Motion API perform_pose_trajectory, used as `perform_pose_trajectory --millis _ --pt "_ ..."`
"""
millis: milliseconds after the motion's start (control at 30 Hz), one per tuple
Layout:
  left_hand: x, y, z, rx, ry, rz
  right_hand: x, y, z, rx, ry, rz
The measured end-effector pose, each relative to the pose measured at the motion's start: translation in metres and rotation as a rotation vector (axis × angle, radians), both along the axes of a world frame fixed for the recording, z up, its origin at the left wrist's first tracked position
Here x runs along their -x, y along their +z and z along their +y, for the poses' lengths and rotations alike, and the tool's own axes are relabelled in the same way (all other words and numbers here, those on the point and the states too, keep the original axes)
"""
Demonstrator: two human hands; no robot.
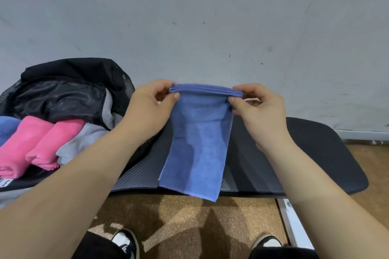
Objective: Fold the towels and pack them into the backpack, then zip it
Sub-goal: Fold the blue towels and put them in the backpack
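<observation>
Hanging just right of the open black fabric backpack (pixel 69 82), the folded blue terry towel (pixel 197 149) is pinched at its top corners by the left hand (pixel 150 109) and right hand (pixel 259 109). Its stacked layers could be slid apart by an uneven grip. Two folded pink towels (pixel 31 143) are seen at the backpack's mouth, perhaps inside.

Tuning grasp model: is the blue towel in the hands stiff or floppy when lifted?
Probably floppy: the blue towel hangs limp below the fold that the left hand and right hand pinch. Likely light: fingertip pinches alone carry it. Unlikely to roll; it drapes flat.
</observation>
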State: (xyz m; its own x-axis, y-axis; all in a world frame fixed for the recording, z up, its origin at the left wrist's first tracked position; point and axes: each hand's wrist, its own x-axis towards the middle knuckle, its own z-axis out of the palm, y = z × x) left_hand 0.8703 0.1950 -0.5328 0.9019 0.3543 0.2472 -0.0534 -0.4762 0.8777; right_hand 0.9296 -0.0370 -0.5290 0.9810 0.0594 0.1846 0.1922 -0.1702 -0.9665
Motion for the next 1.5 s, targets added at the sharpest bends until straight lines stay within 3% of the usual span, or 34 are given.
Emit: perform_pose_trajectory --millis 100,367,500,700,800,900,967,1100,1267,1400,1500 --pt "0.005 -0.011 0.007 -0.100 -0.068 0.096 0.004 -0.012 -0.004 0.092 0.068 0.033" --pt "0.042 -0.022 0.031 -0.290 -0.307 0.292 0.033 -0.027 -0.028 0.625 0.469 -0.028" --pt "0.056 -0.033 0.028 -0.428 -0.463 0.453 0.048 -0.041 -0.033 0.809 0.650 0.073" --pt "0.057 -0.044 0.020 -0.699 -0.583 0.720 0.059 -0.060 -0.024 1.015 0.747 0.166" --pt "0.049 -0.033 0.024 -0.645 -0.518 0.761 0.053 -0.045 -0.024 0.961 0.732 0.273" --pt "0.031 -0.032 0.022 -0.588 -0.298 0.528 0.037 -0.045 -0.025 0.862 0.482 0.201" --pt "0.018 -0.042 0.014 -0.561 -0.227 0.469 0.027 -0.057 -0.020 0.840 0.346 0.172" --pt "-0.003 -0.068 0.000 -0.508 -0.373 0.623 0.011 -0.082 -0.012 0.852 0.324 0.313" --pt "-0.014 -0.069 0.010 -0.426 -0.333 0.702 -0.001 -0.081 -0.011 0.677 0.385 0.453" --pt "-0.006 -0.066 0.015 -0.409 -0.387 0.837 -0.003 -0.078 -0.011 0.660 0.430 0.454" --pt "-0.003 -0.066 0.018 -0.403 -0.342 0.794 0.001 -0.076 -0.004 0.587 0.409 0.403"
